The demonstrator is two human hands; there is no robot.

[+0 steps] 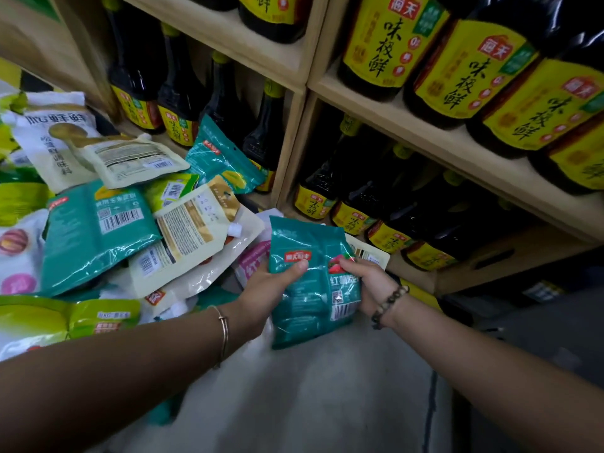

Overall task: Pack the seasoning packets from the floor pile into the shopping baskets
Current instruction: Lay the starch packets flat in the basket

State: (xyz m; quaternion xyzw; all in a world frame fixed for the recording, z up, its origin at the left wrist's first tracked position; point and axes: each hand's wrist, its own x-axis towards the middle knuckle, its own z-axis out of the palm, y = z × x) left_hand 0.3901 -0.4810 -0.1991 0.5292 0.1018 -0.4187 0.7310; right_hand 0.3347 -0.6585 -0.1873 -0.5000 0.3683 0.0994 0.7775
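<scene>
Both hands hold a stack of teal seasoning packets (310,289) above the grey floor, in the middle of the view. My left hand (271,289) grips the stack's left side with the thumb on its red logo. My right hand (369,286) grips the right side, and a beige packet (369,253) sticks out behind it. The floor pile (114,217) of teal, white, beige and green packets lies to the left of the hands. No shopping basket is in view.
Wooden shelves (425,132) with dark soy sauce bottles bearing yellow labels (385,50) rise right behind the pile and across the right. Bare grey floor (327,387) stretches below the hands. A cardboard box (510,259) stands under the lowest shelf at right.
</scene>
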